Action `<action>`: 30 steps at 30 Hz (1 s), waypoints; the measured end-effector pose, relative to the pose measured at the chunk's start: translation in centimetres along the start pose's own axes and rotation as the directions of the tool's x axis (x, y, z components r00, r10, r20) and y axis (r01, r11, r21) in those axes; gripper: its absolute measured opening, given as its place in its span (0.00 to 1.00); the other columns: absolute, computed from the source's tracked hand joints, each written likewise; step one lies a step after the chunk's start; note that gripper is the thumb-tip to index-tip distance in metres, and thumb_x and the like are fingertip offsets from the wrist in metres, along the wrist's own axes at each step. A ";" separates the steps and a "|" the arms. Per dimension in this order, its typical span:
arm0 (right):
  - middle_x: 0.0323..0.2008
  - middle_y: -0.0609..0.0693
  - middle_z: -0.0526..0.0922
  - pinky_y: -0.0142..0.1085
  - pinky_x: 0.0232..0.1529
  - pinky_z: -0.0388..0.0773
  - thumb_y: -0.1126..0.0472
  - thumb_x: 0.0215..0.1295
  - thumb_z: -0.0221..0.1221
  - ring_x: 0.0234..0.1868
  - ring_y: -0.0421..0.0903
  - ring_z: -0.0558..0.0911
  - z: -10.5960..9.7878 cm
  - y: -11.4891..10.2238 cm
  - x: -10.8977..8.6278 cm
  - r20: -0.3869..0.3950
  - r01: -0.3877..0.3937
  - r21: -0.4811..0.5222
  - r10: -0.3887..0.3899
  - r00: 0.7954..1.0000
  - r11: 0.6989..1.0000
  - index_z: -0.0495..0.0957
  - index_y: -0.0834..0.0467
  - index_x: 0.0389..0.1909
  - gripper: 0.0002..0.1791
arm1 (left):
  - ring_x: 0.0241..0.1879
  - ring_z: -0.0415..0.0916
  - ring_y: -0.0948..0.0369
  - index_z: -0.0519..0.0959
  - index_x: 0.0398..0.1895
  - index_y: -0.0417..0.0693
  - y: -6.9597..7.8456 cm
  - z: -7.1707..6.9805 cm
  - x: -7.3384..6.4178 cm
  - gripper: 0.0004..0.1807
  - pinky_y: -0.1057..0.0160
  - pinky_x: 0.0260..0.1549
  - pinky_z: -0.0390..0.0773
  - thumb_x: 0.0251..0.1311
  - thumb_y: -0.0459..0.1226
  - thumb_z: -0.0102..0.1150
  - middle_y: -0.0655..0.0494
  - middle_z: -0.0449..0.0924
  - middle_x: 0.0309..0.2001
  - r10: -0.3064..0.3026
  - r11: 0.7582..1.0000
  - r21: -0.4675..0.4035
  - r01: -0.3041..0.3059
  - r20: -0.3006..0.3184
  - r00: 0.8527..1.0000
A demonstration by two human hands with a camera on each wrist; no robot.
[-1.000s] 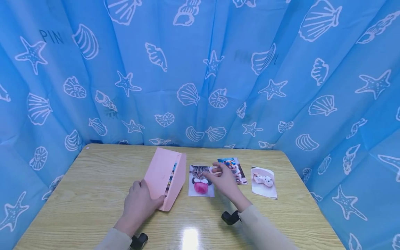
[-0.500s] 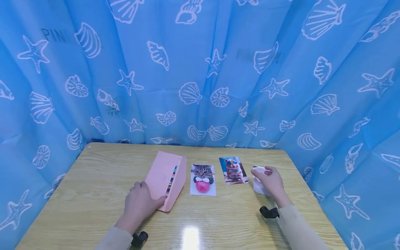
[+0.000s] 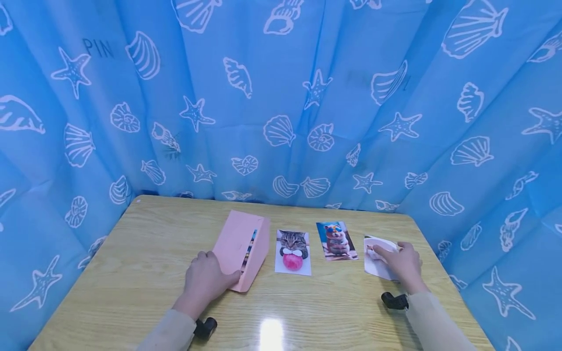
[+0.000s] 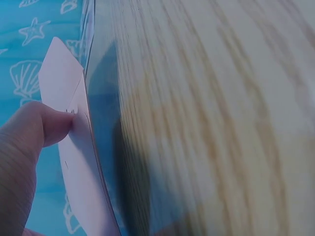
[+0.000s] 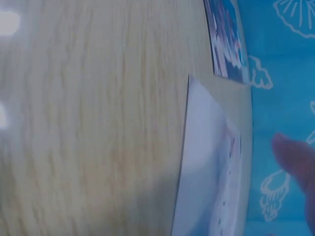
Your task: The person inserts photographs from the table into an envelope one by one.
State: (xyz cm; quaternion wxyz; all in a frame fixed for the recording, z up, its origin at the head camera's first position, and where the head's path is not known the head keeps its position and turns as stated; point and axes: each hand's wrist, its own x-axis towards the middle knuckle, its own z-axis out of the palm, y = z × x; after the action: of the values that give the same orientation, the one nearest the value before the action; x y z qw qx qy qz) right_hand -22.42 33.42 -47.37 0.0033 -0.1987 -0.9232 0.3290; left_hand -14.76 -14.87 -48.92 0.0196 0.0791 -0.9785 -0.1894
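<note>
My left hand grips the near end of a pink envelope, its thumb at the opening. Colourful picture edges show inside that slot. In the left wrist view, the thumb presses on the envelope's pale flap. Over the photo of small white animals, at the right of the row, is my right hand, hiding part of the picture. The right wrist view has its thumb apart from this photo's surface. Left of it lie a hamster photo and a cat photo.
Everything rests on a wood-grain table. A blue curtain with white shells and starfish hangs behind and beside it. Bright light reflects off the table near the front. Each wrist carries a small black camera.
My right hand has moved right from over the cat and hamster photos to the white-animal photo. My left hand keeps its grip on the envelope. The head view has shifted slightly.
</note>
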 end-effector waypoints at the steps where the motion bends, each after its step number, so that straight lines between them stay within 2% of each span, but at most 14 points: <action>1: 0.62 0.77 0.57 0.60 0.55 0.59 0.32 0.53 0.63 0.60 0.74 0.56 0.0 0.1 0.0 -0.004 -0.015 -0.026 0.015 1.000 1.000 0.52 0.75 0.68 0.61 | 0.32 0.69 0.50 0.73 0.45 0.22 0.0 0.0 0.0 0.51 0.51 0.28 0.75 0.40 0.65 0.66 0.40 0.71 0.34 0.002 1.000 0.001 -0.002 -0.002 1.000; 7: 0.50 0.80 0.56 0.58 0.49 0.62 0.30 0.46 0.66 0.51 0.71 0.58 0.2 0.6 0.5 0.018 -0.143 -0.130 0.146 0.989 0.981 0.50 0.84 0.59 0.66 | 0.31 0.69 0.50 0.73 0.45 0.22 0.0 -0.1 -0.1 0.52 0.52 0.26 0.75 0.39 0.67 0.65 0.41 0.71 0.33 0.003 1.000 0.009 -0.003 0.008 1.000; 11: 0.47 0.81 0.55 0.58 0.50 0.62 0.30 0.45 0.66 0.49 0.70 0.57 0.4 1.0 0.9 0.049 -0.194 -0.145 0.203 0.978 0.970 0.44 0.87 0.58 0.70 | 0.32 0.69 0.50 0.73 0.45 0.22 -0.2 0.1 0.0 0.53 0.52 0.26 0.75 0.38 0.67 0.65 0.41 0.71 0.33 0.006 1.000 0.003 -0.006 0.006 1.000; 14: 0.47 0.82 0.55 0.59 0.50 0.62 0.30 0.46 0.66 0.49 0.71 0.58 0.4 1.0 1.1 0.077 -0.190 -0.162 0.204 0.976 0.968 0.43 0.88 0.58 0.70 | 0.32 0.69 0.51 0.73 0.45 0.23 -0.4 0.3 0.1 0.52 0.52 0.27 0.75 0.38 0.67 0.65 0.41 0.71 0.33 0.001 1.000 0.001 -0.001 -0.004 1.000; 18: 0.44 0.80 0.58 0.56 0.47 0.65 0.29 0.46 0.65 0.47 0.70 0.60 0.2 1.0 1.2 0.107 -0.184 -0.190 0.206 0.973 0.964 0.46 0.87 0.56 0.69 | 0.32 0.69 0.50 0.73 0.44 0.23 -0.5 0.4 0.2 0.52 0.51 0.27 0.75 0.38 0.67 0.65 0.40 0.71 0.33 -0.006 1.000 0.005 0.006 -0.009 1.000; 22: 0.42 0.78 0.60 0.55 0.45 0.65 0.29 0.46 0.65 0.45 0.68 0.61 0.1 1.1 1.4 0.109 -0.189 -0.209 0.215 0.970 0.959 0.49 0.87 0.56 0.67 | 0.31 0.69 0.50 0.73 0.43 0.23 -0.4 0.4 0.3 0.51 0.51 0.26 0.74 0.38 0.67 0.64 0.40 0.71 0.33 -0.005 1.000 0.012 0.005 -0.010 1.000; 30: 0.43 0.77 0.58 0.56 0.48 0.63 0.29 0.47 0.64 0.46 0.68 0.60 0.1 1.1 1.7 0.111 -0.225 -0.202 0.251 0.962 0.953 0.48 0.86 0.57 0.66 | 0.30 0.69 0.50 0.73 0.43 0.23 -0.2 0.4 0.3 0.52 0.52 0.25 0.74 0.38 0.68 0.63 0.41 0.70 0.32 -0.006 1.000 0.024 0.006 0.000 1.000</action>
State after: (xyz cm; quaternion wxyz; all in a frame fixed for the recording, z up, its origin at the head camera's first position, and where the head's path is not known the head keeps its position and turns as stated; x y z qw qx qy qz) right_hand -23.63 34.81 -48.38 -0.1178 -0.2853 -0.9175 0.2511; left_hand -15.07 -14.99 -49.35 0.0178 0.0823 -0.9805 -0.1778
